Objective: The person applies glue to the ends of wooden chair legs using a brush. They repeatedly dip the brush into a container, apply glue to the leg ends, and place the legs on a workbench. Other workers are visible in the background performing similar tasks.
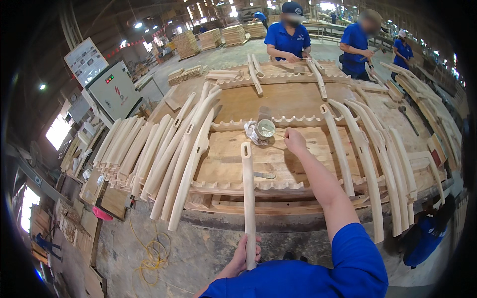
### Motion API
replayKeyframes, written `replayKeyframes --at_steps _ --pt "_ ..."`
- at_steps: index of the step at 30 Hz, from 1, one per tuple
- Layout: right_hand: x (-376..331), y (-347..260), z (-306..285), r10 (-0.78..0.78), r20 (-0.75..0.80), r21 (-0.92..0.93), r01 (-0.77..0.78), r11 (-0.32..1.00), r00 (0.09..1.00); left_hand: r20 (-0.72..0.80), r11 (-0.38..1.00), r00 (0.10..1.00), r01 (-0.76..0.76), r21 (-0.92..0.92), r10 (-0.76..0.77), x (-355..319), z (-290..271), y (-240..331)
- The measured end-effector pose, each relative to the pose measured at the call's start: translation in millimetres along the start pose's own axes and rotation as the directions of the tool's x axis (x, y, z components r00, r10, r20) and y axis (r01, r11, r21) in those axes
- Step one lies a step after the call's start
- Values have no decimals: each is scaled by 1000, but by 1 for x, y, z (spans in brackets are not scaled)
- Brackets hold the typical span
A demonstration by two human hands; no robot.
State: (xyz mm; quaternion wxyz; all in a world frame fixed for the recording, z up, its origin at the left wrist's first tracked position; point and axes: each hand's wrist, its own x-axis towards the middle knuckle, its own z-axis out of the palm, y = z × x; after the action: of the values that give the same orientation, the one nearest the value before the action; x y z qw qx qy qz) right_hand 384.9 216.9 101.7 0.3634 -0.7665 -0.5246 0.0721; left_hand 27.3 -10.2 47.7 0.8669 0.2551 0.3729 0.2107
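My left hand (243, 253) is closed round the lower end of a pale wooden bar (249, 198), which stands out over the bench edge. A slot is cut near the bar's far end. With closed fingers, my right hand (295, 141) grips a thin stick (279, 135), its far tip inside a small cup (272, 130) of whitish stuff. Beside the cup lies a crumpled white rag (251, 131). A flat metal blade (265, 175) lies on the boards to the right of the bar. What the stick's tip looks like is hidden in the cup.
Scalloped wooden rails (283, 186) run across the bench. Several curved bars lie at left (191, 144) and right (362, 144). Two co-workers in blue (288, 39) (354, 49) stand across the bench. A yellow hose (154, 256) coils on the floor.
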Motion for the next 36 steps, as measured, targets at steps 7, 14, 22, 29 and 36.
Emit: replayKeyframes --at_steps 7,14,22,29,36 --pt "-3 -15 -10 34 -14 -87 -35 996 999 98 991 992 90 -101 -81 8 -14 -8" --pt "-5 -11 -29 -145 89 189 126 974 985 326 974 940 161 -159 -102 14 -24 -10" --pt "-27 -62 -66 -299 286 76 290 954 910 291 973 953 141 -181 -84 11 -19 -7" --pt "-44 -79 -61 -292 62 -158 298 941 954 283 979 955 136 -154 -88 13 -24 -9" --pt "-61 -79 -44 -366 -176 -136 345 929 914 311 972 945 157 -175 -96 14 -24 -6"
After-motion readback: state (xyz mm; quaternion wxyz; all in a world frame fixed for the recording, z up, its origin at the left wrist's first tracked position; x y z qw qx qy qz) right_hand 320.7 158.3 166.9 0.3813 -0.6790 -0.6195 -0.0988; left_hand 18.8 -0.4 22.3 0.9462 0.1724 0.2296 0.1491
